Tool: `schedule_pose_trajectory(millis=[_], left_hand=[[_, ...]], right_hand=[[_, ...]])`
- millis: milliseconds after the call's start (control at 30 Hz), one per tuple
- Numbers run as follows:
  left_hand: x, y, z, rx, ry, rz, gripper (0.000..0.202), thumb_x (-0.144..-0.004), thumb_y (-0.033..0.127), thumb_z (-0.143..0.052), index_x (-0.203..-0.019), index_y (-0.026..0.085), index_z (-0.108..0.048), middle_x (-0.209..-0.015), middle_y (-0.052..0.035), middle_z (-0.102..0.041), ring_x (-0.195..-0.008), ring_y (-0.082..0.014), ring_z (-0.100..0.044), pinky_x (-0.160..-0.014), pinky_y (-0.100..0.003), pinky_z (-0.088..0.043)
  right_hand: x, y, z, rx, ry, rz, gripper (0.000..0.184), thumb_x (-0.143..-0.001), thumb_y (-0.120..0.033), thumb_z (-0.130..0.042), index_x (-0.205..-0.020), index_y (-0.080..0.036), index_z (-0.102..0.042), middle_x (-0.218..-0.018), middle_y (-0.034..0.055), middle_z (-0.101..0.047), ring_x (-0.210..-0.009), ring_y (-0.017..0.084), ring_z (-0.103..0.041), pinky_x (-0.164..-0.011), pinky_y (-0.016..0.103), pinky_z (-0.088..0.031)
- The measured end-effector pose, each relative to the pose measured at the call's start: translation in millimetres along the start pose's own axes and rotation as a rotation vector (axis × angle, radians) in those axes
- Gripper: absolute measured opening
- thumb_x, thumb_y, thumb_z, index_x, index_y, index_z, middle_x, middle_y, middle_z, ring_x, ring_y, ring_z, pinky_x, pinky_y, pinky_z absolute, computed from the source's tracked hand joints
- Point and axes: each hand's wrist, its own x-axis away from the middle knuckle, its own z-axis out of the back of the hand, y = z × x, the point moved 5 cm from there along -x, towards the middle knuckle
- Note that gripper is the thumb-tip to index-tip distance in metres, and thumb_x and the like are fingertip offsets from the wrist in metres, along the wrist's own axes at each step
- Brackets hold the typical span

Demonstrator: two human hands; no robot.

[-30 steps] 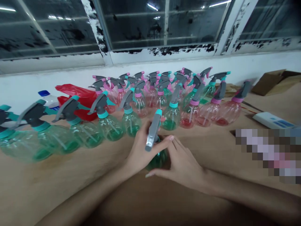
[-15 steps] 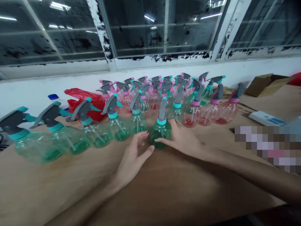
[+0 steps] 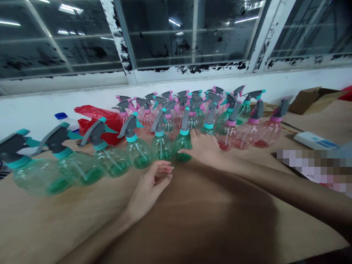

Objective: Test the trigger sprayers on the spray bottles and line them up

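A green spray bottle (image 3: 183, 146) with a turquoise collar and grey trigger head stands upright in the front row. My right hand (image 3: 205, 148) is wrapped round its right side, thumb across the front; the hand also hides part of another turquoise-collared spray bottle (image 3: 209, 126) behind. My left hand (image 3: 152, 183) hovers over the table, empty, with loosely bent fingers apart from the thumb. Nearest to it are two more green spray bottles (image 3: 161, 146) in the row's left part. To the right, several pink spray bottles (image 3: 227, 137) continue the row.
More pink and green spray bottles crowd behind, near the white wall. A red plastic bag (image 3: 101, 123) and a blue-capped bottle (image 3: 66, 121) lie back left. At right are an open cardboard box (image 3: 313, 101) and a white box (image 3: 316, 140) on the wooden table (image 3: 209, 227).
My right hand has moved the green spray bottle away from me and slightly left, into line with the row. My left hand has drawn back a little from the bottle.
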Motion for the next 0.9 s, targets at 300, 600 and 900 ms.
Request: schedule_pose_trajectory(millis=[300, 600, 900], left_hand=[[-9, 2, -4.4, 0.059, 0.017, 0.007, 0.019, -0.084, 0.025, -0.054, -0.103, 0.024, -0.053, -0.099, -0.0033, -0.064, -0.091, -0.0186, -0.06, -0.08, -0.035, -0.047], [-32, 5, -20.6, 0.087, 0.021, -0.009, 0.018, -0.083, 0.025, -0.054, -0.101, 0.022, -0.053, -0.099, -0.0055, -0.064, -0.093, -0.0204, -0.061, -0.076, -0.036, -0.051], [-55, 31, -48.9, 0.124, 0.004, -0.066, 0.014, -0.085, 0.023, -0.053, -0.098, 0.022, -0.054, -0.097, -0.0049, -0.064, -0.094, -0.0201, -0.062, -0.074, -0.033, -0.052]], right_hand=[[-14, 4, -4, -0.032, -0.035, -0.03, 0.063, -0.077, -0.057, -0.058, -0.113, -0.006, -0.051, -0.11, 0.023, -0.06, -0.088, 0.033, -0.063, -0.067, 0.041, -0.048], [6, 6, 5, -0.073, -0.034, 0.029, 0.079, -0.078, -0.057, -0.057, -0.135, -0.006, -0.035, -0.123, 0.0238, -0.054, -0.091, 0.034, -0.064, -0.068, 0.042, -0.05], [55, 86, 38, -0.176, 0.088, 0.015, 0.041, -0.088, -0.049, -0.046, -0.115, -0.022, -0.059, -0.085, 0.0066, -0.071, -0.068, 0.024, -0.067, -0.055, 0.032, -0.046]])
